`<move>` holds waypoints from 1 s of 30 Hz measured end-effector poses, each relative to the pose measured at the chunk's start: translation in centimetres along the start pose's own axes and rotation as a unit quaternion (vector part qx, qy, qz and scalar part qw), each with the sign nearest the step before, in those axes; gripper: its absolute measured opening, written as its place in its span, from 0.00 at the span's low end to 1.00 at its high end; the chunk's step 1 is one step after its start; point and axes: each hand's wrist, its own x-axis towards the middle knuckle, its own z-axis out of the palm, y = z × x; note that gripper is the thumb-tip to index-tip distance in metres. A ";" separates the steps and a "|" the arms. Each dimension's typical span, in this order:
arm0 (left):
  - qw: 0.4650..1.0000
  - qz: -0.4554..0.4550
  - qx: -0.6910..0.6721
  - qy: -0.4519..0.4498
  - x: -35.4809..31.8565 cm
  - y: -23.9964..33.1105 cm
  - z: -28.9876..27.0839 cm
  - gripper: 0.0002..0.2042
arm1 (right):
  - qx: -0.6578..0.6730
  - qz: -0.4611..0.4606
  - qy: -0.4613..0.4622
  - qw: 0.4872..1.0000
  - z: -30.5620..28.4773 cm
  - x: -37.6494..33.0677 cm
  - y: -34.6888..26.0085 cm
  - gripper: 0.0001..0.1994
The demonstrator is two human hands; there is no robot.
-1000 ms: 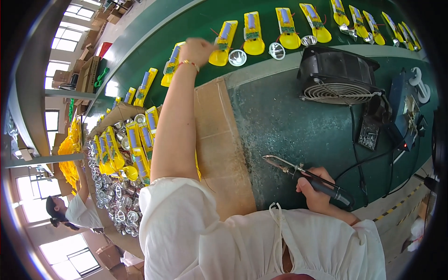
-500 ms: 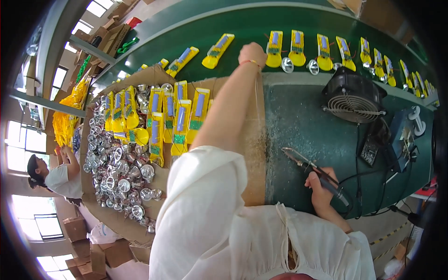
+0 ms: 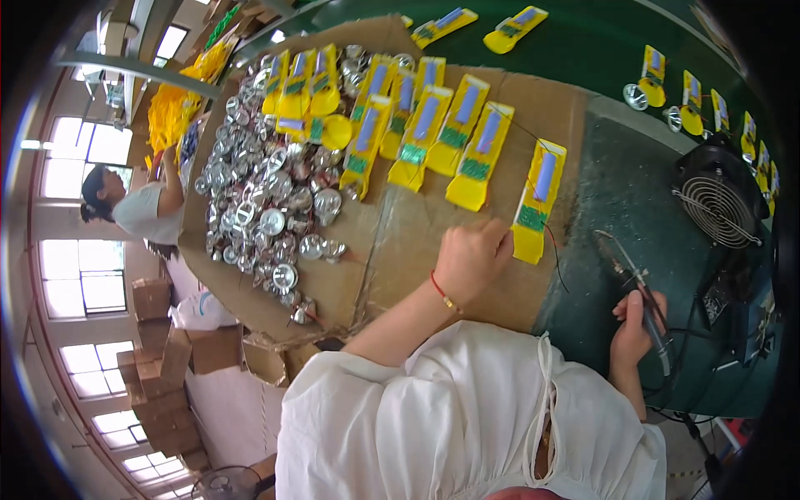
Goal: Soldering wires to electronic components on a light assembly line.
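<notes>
My left hand (image 3: 472, 260) is closed, its curled fingers at the lower left edge of a yellow flashlight housing (image 3: 530, 218). This housing has a purple-blue battery cell, a green circuit board and thin red and dark wires. It lies across the right edge of the cardboard. My right hand (image 3: 637, 327) grips a soldering iron (image 3: 631, 279), its tip pointing up and left, apart from the housing. Left of that housing, several similar yellow housings (image 3: 481, 158) lie in a group. Beside them is a heap of silver reflectors (image 3: 272, 222).
A cardboard sheet (image 3: 433, 229) covers the bench's left part. More housings (image 3: 653, 73) line the green surface at the back. A black fan (image 3: 715, 200) and trailing cables stand at the right. Another person (image 3: 142, 208) works at far left near yellow pieces (image 3: 172, 111).
My left hand has come back from the far row to the cardboard, and one housing is gone from that row. My right hand still holds the soldering iron. The view has swung right.
</notes>
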 end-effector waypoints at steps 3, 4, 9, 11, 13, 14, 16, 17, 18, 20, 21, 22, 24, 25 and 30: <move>0.994 -0.019 -0.066 0.089 -3.2 -1.0 -2.4 0.04 | -0.018 -0.021 -0.015 0.999 0.3 0.1 0.0 0.08; 0.991 -0.048 -0.028 0.120 -3.6 -2.2 -3.6 0.04 | -0.020 -0.024 -0.009 0.999 0.3 0.0 0.1 0.08; 0.927 -0.168 0.328 0.068 -7.5 -7.2 -11.4 0.19 | -0.019 -0.039 0.001 0.999 0.6 -1.0 -0.4 0.08; 0.904 -0.145 0.398 0.053 -8.3 -6.8 -12.1 0.22 | -0.018 -0.041 -0.009 0.999 0.7 -1.4 -0.6 0.08; 0.908 -0.112 0.399 0.065 -8.2 -8.0 -11.7 0.16 | -0.023 -0.055 -0.027 0.998 1.0 -1.7 -0.8 0.07; 0.914 -0.091 0.387 0.080 -8.2 -9.0 -11.3 0.11 | -0.025 -0.056 -0.025 0.998 1.2 -2.0 -1.0 0.07; 0.947 -0.034 0.292 0.129 -7.6 -8.6 -10.8 0.03 | -0.027 -0.055 -0.041 0.997 1.3 -2.4 -1.6 0.07; 0.950 -0.026 0.285 0.125 -7.1 -8.1 -10.3 0.03 | -0.030 -0.057 -0.048 0.997 1.3 -2.4 -1.9 0.07; 0.986 -0.081 0.117 0.084 -6.8 -7.6 -9.7 0.04 | -0.016 -0.049 -0.050 0.997 1.5 -2.6 -2.2 0.07; 0.990 -0.106 -0.088 0.018 -6.3 -5.6 -7.6 0.06 | 0.014 -0.037 -0.063 0.997 2.0 -3.1 -2.5 0.08; 0.990 -0.079 -0.121 0.000 -6.0 -4.3 -6.3 0.06 | 0.035 -0.031 -0.089 0.995 2.3 -3.3 -2.6 0.08; 0.981 -0.091 -0.167 -0.045 -5.7 -3.5 -5.1 0.07 | 0.022 -0.021 -0.106 0.994 2.8 -3.6 -3.1 0.08; 0.970 -0.117 -0.201 -0.073 -5.0 -1.8 -3.7 0.06 | -0.010 -0.048 -0.136 0.990 3.3 -3.9 -3.2 0.08; 0.958 -0.151 -0.227 -0.092 -4.5 -1.2 -3.1 0.06 | -0.021 -0.052 -0.138 0.989 3.6 -4.1 -3.3 0.09; 0.977 -0.094 -0.185 -0.042 -2.7 -0.8 -1.2 0.05 | -0.098 -0.099 -0.154 0.978 3.8 -3.9 -3.6 0.08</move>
